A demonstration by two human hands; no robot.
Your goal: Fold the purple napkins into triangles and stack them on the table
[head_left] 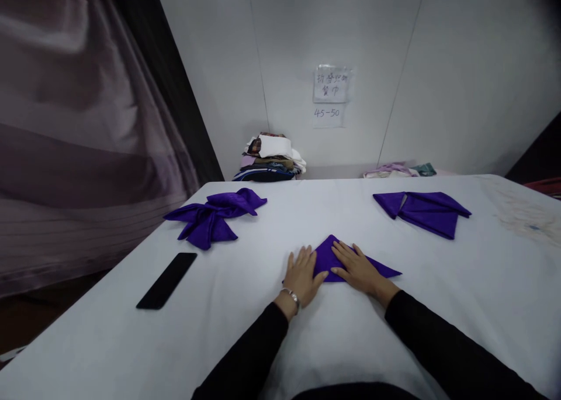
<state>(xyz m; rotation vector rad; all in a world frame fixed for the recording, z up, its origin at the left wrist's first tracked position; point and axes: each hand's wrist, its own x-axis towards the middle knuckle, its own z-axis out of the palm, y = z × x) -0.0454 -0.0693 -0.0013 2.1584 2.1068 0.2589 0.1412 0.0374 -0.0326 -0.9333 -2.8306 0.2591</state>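
A purple cloth napkin [325,258], folded into a triangle, lies on the white table in front of me with its peak pointing away. Flat over its left side rests my left hand [303,277], fingers stretched out, a bracelet at the wrist. My right hand [357,268] presses flat on the napkin's right half, fingers extended. The napkin's right tip sticks out past that hand; the left corner is mostly hidden beneath my left hand.
On the white table [245,330], a crumpled purple napkin [210,216] lies at the back left, with a black phone-like slab [167,280] nearer me. Another folded purple napkin [427,211] is at the back right. Stacked clothes [272,160] sit beyond the far edge.
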